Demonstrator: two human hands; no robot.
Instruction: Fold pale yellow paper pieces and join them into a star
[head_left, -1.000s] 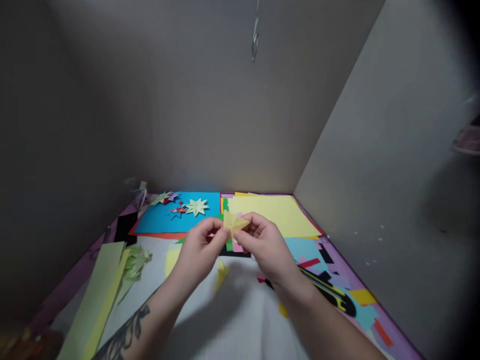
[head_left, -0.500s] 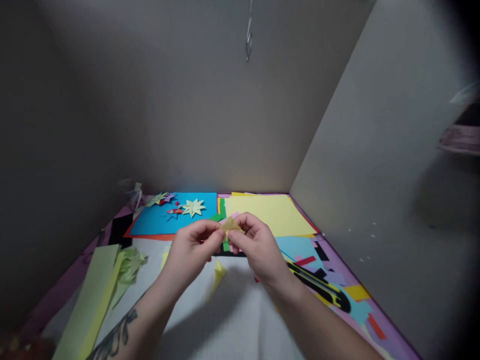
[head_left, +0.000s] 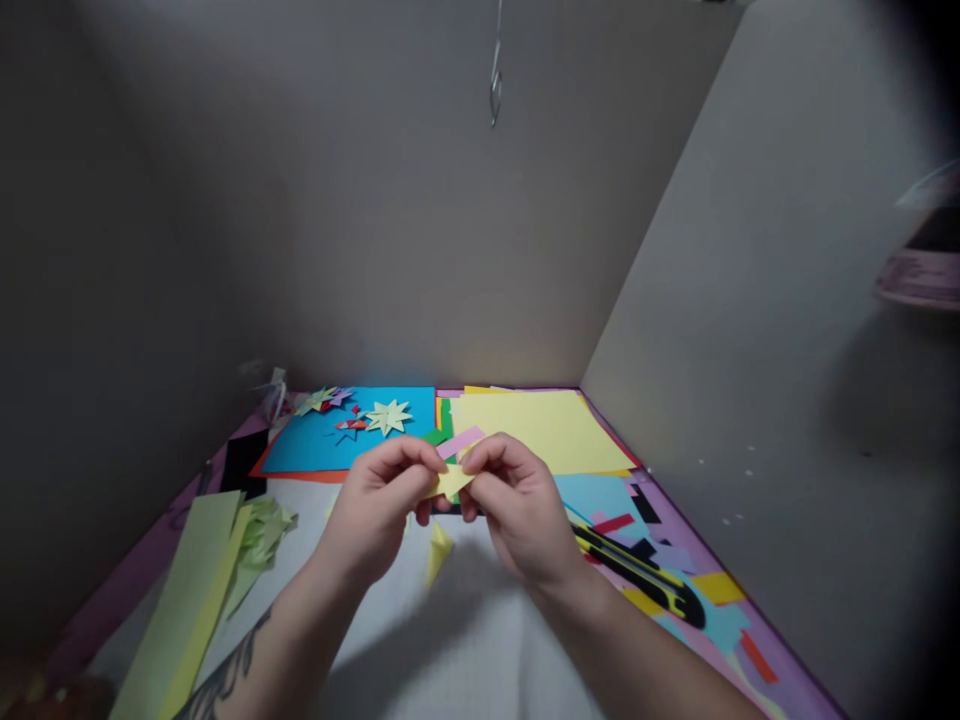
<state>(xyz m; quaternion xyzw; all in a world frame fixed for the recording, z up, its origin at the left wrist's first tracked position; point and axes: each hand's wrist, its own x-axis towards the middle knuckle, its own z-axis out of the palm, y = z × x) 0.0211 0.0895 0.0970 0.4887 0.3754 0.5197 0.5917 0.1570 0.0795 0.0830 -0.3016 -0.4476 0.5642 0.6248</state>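
Observation:
A small folded piece of yellow paper (head_left: 453, 482) is held up between my two hands above the white sheet. My left hand (head_left: 386, 500) pinches its left side between thumb and fingers. On the right side, my right hand (head_left: 519, 500) grips it the same way, its thumb near the edge. Just below the hands, another folded yellow piece (head_left: 439, 552) rests on the white sheet (head_left: 450, 640).
Paper stars (head_left: 388, 417) lie on a blue sheet (head_left: 300, 440) at the back left. Yellow sheets (head_left: 540, 425) are behind my right hand. A black and yellow cutter (head_left: 645, 575) lies among scraps at right; green strips (head_left: 184, 600) and crumpled paper (head_left: 262, 540) at left.
The held paper has been tilted and turned so a broader, brighter face shows instead of an upward point. My hands have moved slightly apart, with both still gripping it.

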